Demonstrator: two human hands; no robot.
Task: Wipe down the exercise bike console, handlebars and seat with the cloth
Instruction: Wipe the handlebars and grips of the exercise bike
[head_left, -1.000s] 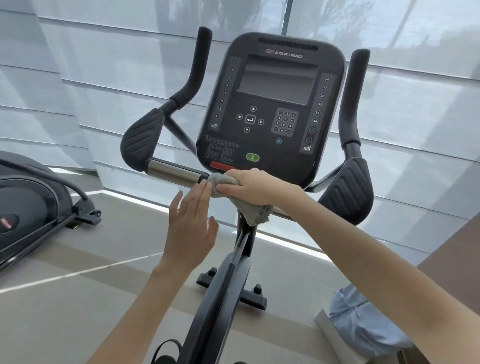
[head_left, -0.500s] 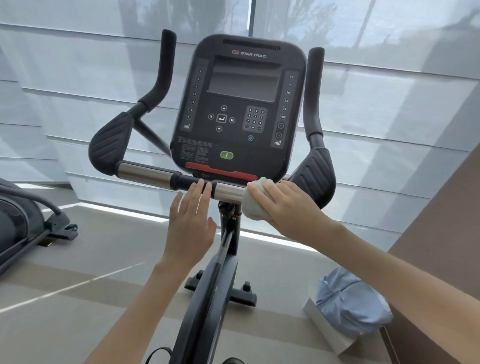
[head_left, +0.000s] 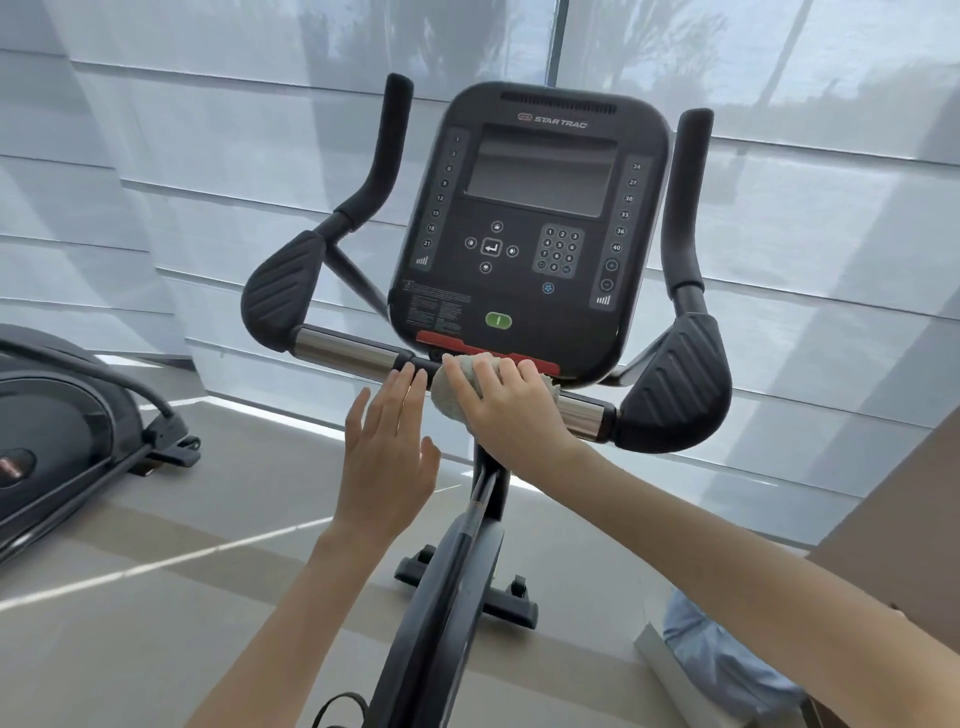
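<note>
The black exercise bike console (head_left: 535, 218) stands ahead with its dark screen and keypad. Below it runs the handlebar crossbar (head_left: 345, 352) with chrome sections, ending in two ribbed black pads and upright black grips. My right hand (head_left: 506, 410) grips a grey cloth (head_left: 448, 396) wrapped round the middle of the crossbar, just under the console's red strip. My left hand (head_left: 387, 452) is held flat with straight fingers, fingertips touching the bar just left of the cloth. The seat is out of view.
The bike's black post (head_left: 467, 551) and base run down between my arms. Another dark exercise machine (head_left: 62, 436) sits at the left. A light blue bag (head_left: 717, 660) lies on the floor at lower right beside a brown wall. Window blinds fill the background.
My right hand slid the cloth along the crossbar to the right, then back toward the middle under the console. My left hand stayed flat beside it at the bar.
</note>
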